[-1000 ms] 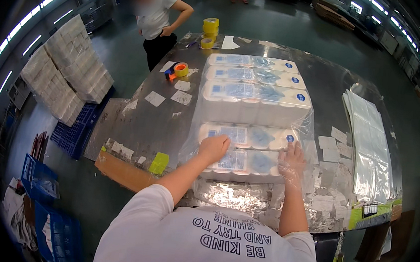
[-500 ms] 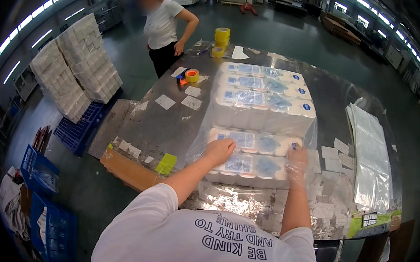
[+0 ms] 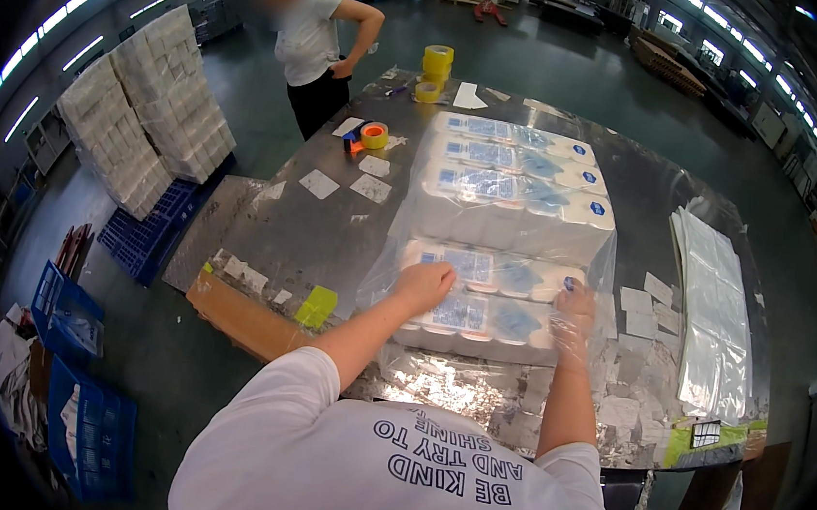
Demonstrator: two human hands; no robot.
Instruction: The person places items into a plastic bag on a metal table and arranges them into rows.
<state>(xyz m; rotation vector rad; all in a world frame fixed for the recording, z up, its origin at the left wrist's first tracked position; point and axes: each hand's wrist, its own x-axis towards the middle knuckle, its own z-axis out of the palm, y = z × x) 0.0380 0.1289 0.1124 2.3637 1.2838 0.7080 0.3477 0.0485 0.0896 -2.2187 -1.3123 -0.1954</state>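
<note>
Packs of wrapped rolls (image 3: 487,301) lie at centre frame, partly inside a clear bag (image 3: 400,245). Left hand (image 3: 422,285) presses flat on them; right hand (image 3: 573,313), under the film, spreads wide. Bag mouth looks unsealed.

The grey metal-topped work table (image 3: 332,239) carries two groups of white tissue-roll packs in clear plastic film: a near group (image 3: 492,301) and a far group (image 3: 513,172). Also lying on it: white paper labels (image 3: 318,184), an orange tape dispenser (image 3: 370,136), yellow tape rolls (image 3: 435,68) and a stack of clear plastic bags (image 3: 714,311).
</note>
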